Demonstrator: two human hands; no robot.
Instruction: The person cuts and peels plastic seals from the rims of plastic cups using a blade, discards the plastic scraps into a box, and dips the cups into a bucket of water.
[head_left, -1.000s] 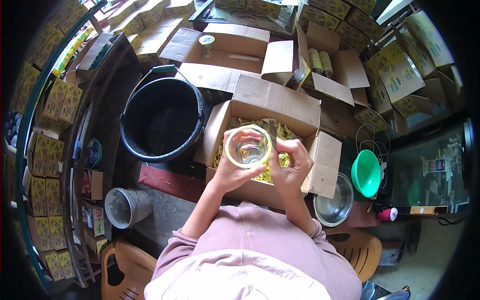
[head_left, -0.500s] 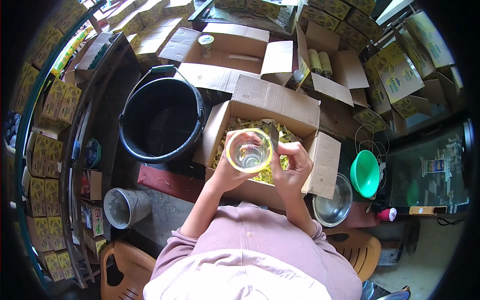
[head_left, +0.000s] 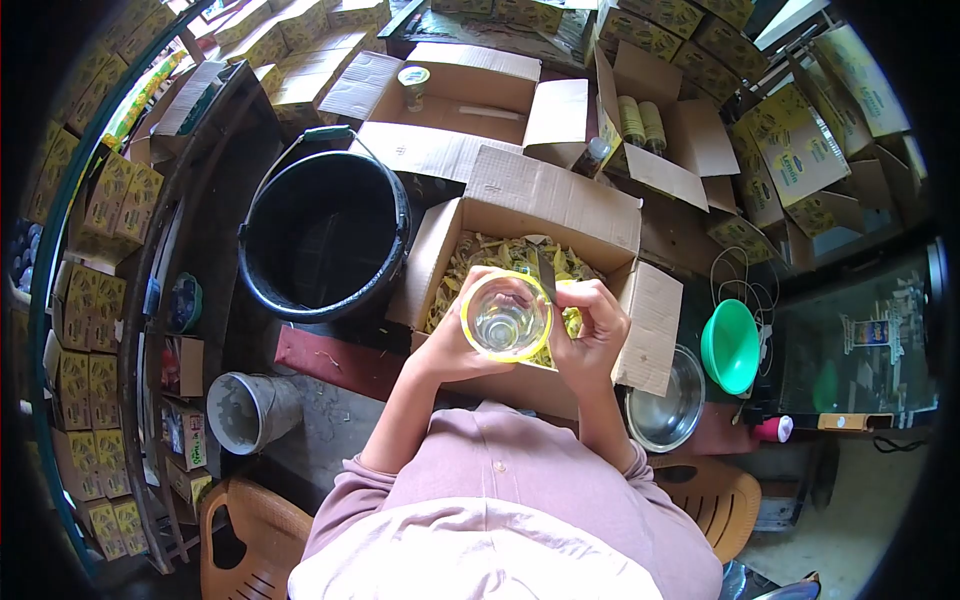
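Cup [head_left: 508, 320] smooth, glossy, see-through; box [head_left: 555, 195] matt cardboard; basin [head_left: 665, 408] shiny metal; bowl [head_left: 737, 345] smooth plastic.

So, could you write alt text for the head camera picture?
A person's left hand holds a clear, yellow-rimmed cup and the right hand a dark blade beside it, above an open cardboard box of yellowish scraps. A black bucket stands left, a green bowl right.

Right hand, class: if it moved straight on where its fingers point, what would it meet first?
Probably the clear, yellow-rimmed cup in the left hand, close beside the right hand, though depth is unclear.
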